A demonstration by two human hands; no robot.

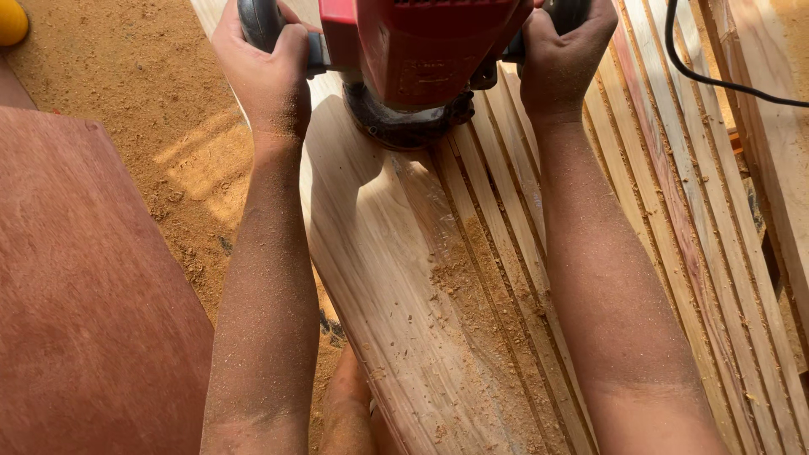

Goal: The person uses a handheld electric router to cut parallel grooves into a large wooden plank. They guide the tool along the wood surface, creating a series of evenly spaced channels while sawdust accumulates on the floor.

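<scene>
Two hands grip a red power router [425, 50] at twelve o'clock in the view. The left hand [265, 67] is clenched around the tool's dark left handle [257, 21], fingers wrapped over its rounded top. The right hand [560, 55] grasps the right handle [563, 13], which is mostly hidden under the palm. Both forearms, dusted with fine sawdust, run down toward six o'clock.

The router's round dark base [404, 122] sits flat on a pale wooden plank [379, 253], which stretches from twelve o'clock toward six. Parallel grooves [506, 295] run lengthwise along the plank's right half, with loose shavings lying in them; the left part of the plank is smooth.

At three o'clock lie more wooden boards [758, 168], and a black cable [716, 80] curves across them near one o'clock. Sawdust [152, 109] covers the ground at ten o'clock. A reddish-brown board [84, 295] fills eight o'clock.
</scene>
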